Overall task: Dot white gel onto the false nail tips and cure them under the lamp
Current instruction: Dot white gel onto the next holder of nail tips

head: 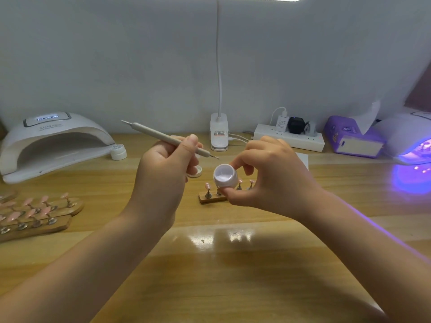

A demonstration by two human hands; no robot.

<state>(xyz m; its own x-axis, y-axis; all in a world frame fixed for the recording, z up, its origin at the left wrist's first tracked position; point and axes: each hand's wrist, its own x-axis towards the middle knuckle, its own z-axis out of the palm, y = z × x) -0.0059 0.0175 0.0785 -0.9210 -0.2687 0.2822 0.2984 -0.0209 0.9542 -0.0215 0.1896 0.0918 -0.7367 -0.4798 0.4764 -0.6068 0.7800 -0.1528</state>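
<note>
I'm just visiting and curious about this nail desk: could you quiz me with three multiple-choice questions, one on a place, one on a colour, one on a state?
1. Where is the lit curing lamp?
A far right
B far left
C centre

2. What colour are the nail tips on the left wooden holders?
A blue
B pink
C black

3. The gel pot in the right hand is:
A capped
B open
C on the desk

Answers: 1 A, purple glow there. 2 B, all pink. 3 B, its inside shows; the left hand holds the dotting pen.

A white power strip (pixel 289 138) with plugs sits at the back of the wooden worktop (pixel 233 264), near a purple tissue box (pixel 352 141).
</note>
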